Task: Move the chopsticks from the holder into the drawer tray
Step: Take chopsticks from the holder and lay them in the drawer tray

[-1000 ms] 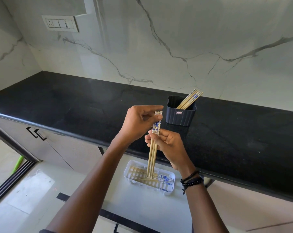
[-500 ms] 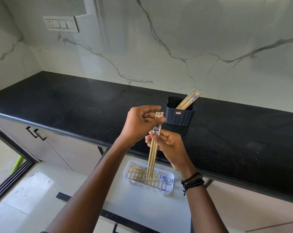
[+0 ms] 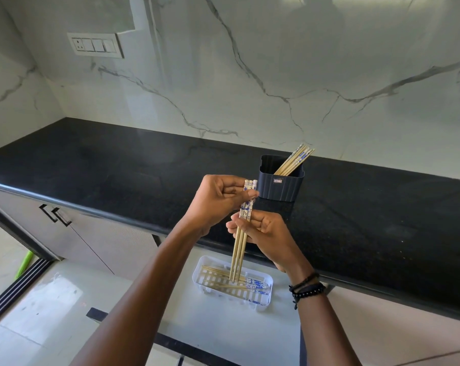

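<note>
A small bundle of wooden chopsticks (image 3: 240,241) with blue-and-white patterned tops stands nearly upright above the white slotted tray (image 3: 266,302). My left hand (image 3: 218,199) pinches the bundle near its top. My right hand (image 3: 263,233) curls around it lower down. Their tips hang just over the tray, which holds several chopsticks lying flat. The dark ribbed holder (image 3: 281,183) stands on the black countertop behind my hands, with several chopsticks (image 3: 293,161) leaning out to the right.
The tray sits in an open white drawer (image 3: 218,331) below the countertop's front edge (image 3: 91,210). Marble wall with a switch panel (image 3: 95,45) rises behind. Cabinet doors with black handles (image 3: 56,213) are at the left.
The bundle and both hands have risen slightly, and my left fingers have shifted on the chopstick tops. The holder and tray have not moved.
</note>
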